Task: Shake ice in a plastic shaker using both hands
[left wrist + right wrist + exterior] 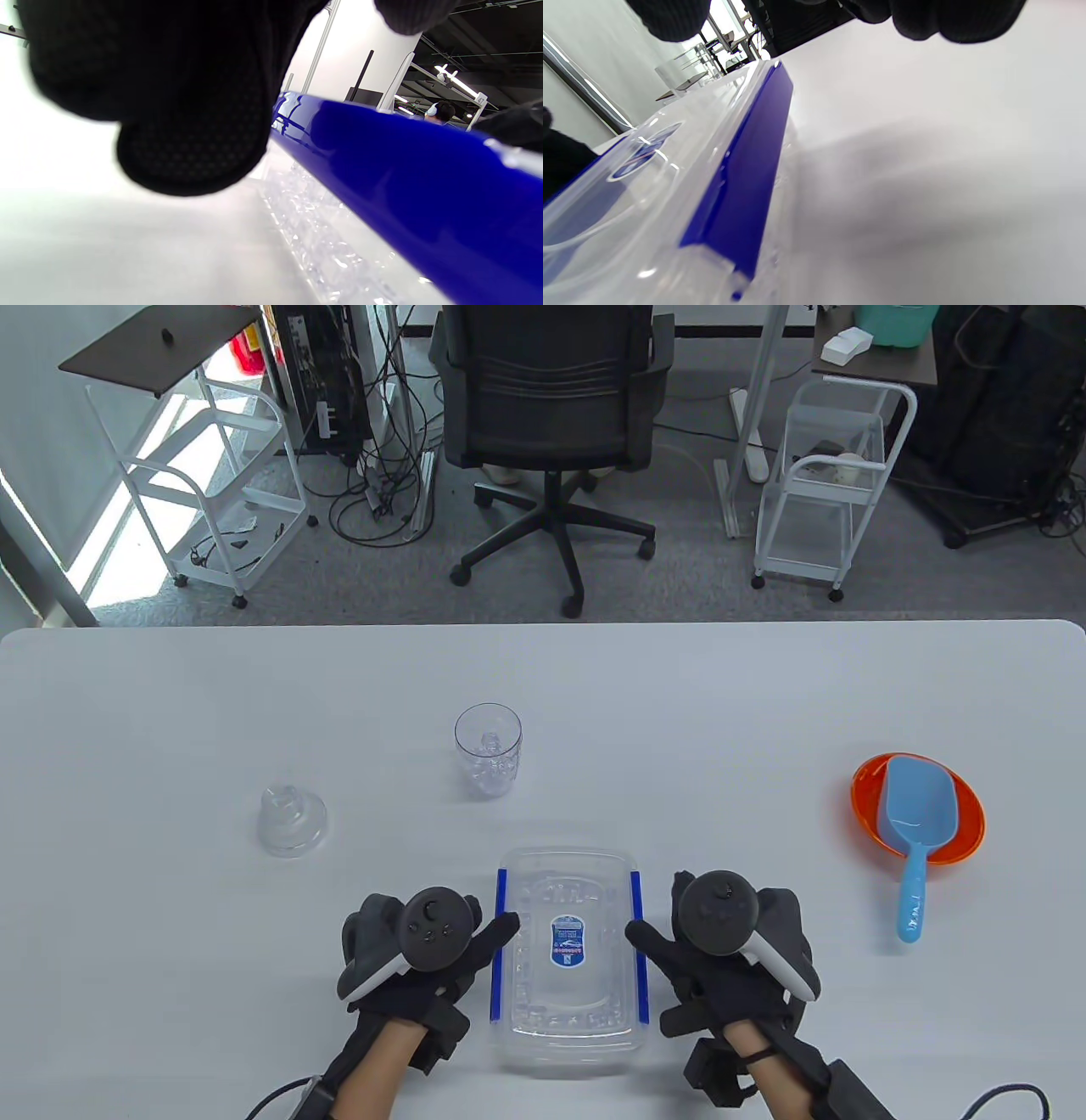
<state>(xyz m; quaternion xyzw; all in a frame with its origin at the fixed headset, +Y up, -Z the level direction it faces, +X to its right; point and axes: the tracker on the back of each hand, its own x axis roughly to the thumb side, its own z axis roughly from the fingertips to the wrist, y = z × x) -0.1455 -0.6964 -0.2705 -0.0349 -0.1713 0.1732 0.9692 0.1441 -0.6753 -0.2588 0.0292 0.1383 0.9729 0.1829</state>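
Observation:
The clear plastic shaker cup [488, 759] stands upright on the white table [764, 695], with a little ice at its bottom. Its clear domed lid [291, 819] sits apart to the left. Near the front edge lies a clear lidded ice box [567, 959] with blue side clips [403, 190] [742, 178]; ice [322, 237] shows through its wall. My left hand [458, 933] rests at the box's left side, thumb reaching onto the left clip. My right hand [679, 942] mirrors it on the right, thumb at the right clip. The wrist views show the fingers [186, 127] [946, 17] held off the clips, gripping nothing.
An orange bowl [967, 823] at the right holds a blue scoop [915, 848] whose handle sticks out toward me. Beyond the table's far edge stand a black office chair [551, 415] and two white wire carts [836, 475].

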